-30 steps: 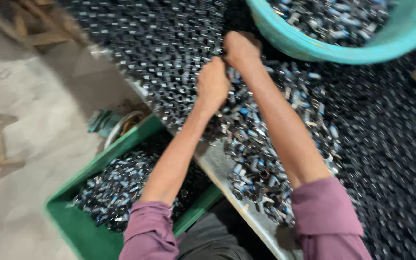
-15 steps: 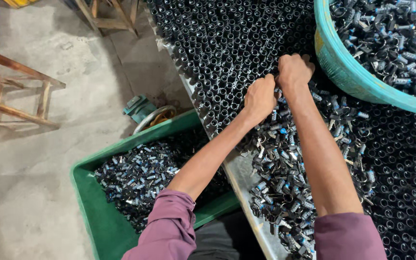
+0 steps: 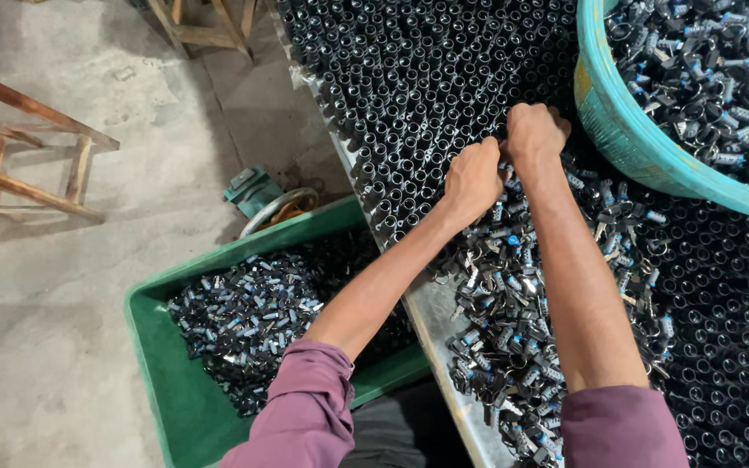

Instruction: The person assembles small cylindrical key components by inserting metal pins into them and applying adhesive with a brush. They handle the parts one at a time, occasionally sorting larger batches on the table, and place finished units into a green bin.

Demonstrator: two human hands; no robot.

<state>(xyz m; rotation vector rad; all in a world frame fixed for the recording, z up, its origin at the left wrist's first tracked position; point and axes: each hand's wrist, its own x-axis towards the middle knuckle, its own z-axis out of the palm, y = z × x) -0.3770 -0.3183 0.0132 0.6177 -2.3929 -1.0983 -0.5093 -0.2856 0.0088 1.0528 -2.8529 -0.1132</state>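
Head view, looking down: both hands meet over a metal surface [image 3: 431, 316] packed with small dark parts. The left hand [image 3: 472, 180] and the right hand [image 3: 534, 134] are each curled into a closed grip, knuckles up, touching each other at the fingertips; what is pinched between them is hidden by the fingers, so I cannot tell which piece they hold.

Under and ahead of the hands stand the upright tubes [image 3: 426, 78], short black cylinders set on end in tight rows, their open round mouths facing up and catching a dull shine. Below the wrists, between the two forearms and around them, lies the loose pile [image 3: 513, 347] of small black metal pieces with silvery ends and blue specks, tumbled in every direction on the tubes and the bare surface.

A teal tub [image 3: 626, 130] sits just right of the right hand, holding more of the same loose pieces. A green crate [image 3: 153, 347] on the floor beside the surface edge holds another heap. A wooden stool [image 3: 36, 165] stands well apart at left.
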